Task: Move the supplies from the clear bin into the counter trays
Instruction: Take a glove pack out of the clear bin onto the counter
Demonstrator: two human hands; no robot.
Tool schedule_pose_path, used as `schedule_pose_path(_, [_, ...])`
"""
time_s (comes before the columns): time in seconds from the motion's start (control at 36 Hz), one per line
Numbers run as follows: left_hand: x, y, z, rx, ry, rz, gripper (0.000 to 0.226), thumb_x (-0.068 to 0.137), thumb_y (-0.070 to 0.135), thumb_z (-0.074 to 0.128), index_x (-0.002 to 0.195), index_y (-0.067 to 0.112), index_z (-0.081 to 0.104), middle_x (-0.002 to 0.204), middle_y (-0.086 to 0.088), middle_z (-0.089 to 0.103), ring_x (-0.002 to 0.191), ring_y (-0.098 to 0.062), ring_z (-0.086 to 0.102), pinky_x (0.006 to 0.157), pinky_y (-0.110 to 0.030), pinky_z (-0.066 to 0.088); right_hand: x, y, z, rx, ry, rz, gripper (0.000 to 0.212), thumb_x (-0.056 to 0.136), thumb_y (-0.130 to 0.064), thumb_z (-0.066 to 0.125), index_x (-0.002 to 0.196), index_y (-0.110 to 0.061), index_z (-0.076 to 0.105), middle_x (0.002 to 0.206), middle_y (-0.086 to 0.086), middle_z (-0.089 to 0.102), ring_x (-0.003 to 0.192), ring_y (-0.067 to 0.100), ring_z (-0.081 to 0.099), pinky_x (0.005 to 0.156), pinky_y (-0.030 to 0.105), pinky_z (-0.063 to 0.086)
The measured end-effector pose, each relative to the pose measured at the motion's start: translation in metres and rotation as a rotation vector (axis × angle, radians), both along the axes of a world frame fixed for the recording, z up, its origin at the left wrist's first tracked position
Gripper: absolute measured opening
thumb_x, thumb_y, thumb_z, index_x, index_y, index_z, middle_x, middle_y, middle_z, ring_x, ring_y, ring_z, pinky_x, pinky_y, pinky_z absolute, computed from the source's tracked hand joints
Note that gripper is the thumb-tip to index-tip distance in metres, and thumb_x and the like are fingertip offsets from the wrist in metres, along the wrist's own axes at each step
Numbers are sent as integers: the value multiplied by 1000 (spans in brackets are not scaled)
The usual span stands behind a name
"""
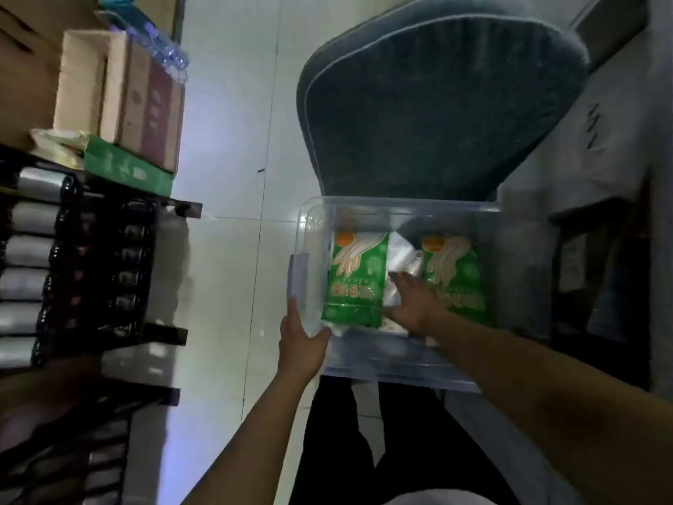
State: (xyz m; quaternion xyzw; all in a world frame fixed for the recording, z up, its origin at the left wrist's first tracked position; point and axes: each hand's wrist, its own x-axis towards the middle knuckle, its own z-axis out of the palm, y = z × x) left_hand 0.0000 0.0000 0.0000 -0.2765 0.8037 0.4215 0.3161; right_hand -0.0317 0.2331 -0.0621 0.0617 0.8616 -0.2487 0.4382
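Note:
A clear plastic bin (400, 207) rests in front of me at centre right. Two green glove packets lie flat inside it: one on the left (355, 278) and one on the right (457, 275). Between them sit clear and whitish wrapped items (402, 256). My left hand (300, 340) grips the bin's near-left rim. My right hand (415, 304) reaches down into the bin between the two packets, fingers spread over the clear wrapped items; whether it holds anything is unclear. Black counter trays (91, 271) with grey rolls stand at the left.
A dark grey cushioned chair back (437, 103) rises behind the bin. Cardboard boxes (120, 96) and a green box (127, 165) stack above the trays at upper left. White tiled floor (225, 140) runs between the trays and the bin. Dark furniture (597, 271) stands right.

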Motion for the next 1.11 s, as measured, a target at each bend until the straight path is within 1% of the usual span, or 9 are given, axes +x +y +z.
schedule_pose_path(0.08, [-3,-7,-6,13,-25,64,86,90,22,67,156,33,13,159,1,28,140,-20,34,100,-24,29,-34,-17,-23,-217,-36,-455,85,88,-50,67,154,-20,24,157,12,34,131,32,46,100,37,44])
schedule_pose_path(0.17, [-2,-9,-10,18,-62,125,82,91,19,64,156,30,15,158,2,31,138,-22,38,99,-26,33,-72,-32,-44,-387,-209,-984,63,89,-44,66,142,-21,43,128,4,55,89,13,55,64,26,41])
schedule_pose_path(0.28, [4,-7,-16,39,-15,203,74,90,13,64,150,35,26,143,10,41,118,2,48,88,-13,39,-98,-32,-76,-401,-315,-1193,31,83,-45,67,102,-21,61,105,6,63,88,23,57,74,35,45])
schedule_pose_path(0.36, [9,-2,-19,32,-11,223,82,89,16,68,152,38,20,132,15,35,115,3,38,88,-12,35,-98,-32,-99,-340,-340,-1150,60,75,-41,72,126,-14,55,128,14,58,114,35,56,100,52,46])
schedule_pose_path(0.47, [11,-1,-22,29,0,208,87,88,18,70,154,35,16,151,3,35,122,-7,33,96,-29,34,-89,-37,-111,-301,-252,-1124,71,79,-17,76,141,-13,41,132,17,55,114,38,57,94,58,52])
schedule_pose_path(0.69, [8,-11,-13,46,-68,240,74,92,21,64,151,38,24,153,-2,36,133,-23,41,100,-35,38,-74,-40,-103,-367,-114,-1156,62,82,2,71,137,-19,53,121,15,65,99,29,65,86,43,57])
schedule_pose_path(0.78, [4,-3,3,-77,-27,255,73,91,20,64,151,35,26,153,-5,32,130,-23,42,94,-31,37,-69,-34,-75,-368,-80,-1017,67,82,-2,71,142,-22,48,106,11,70,78,16,66,65,29,56])
schedule_pose_path(1.03, [-52,30,88,-8,315,-176,68,84,24,75,142,34,41,142,6,42,125,-6,39,96,-21,35,-49,8,65,-588,139,-534,54,75,2,79,118,-29,68,88,5,71,83,21,69,79,43,60])
schedule_pose_path(1.11, [-89,26,120,4,311,-344,78,77,28,81,143,37,41,144,6,41,126,-8,38,101,-27,38,-45,29,119,-692,130,-374,43,77,3,78,107,-27,71,92,5,75,81,14,71,75,28,60])
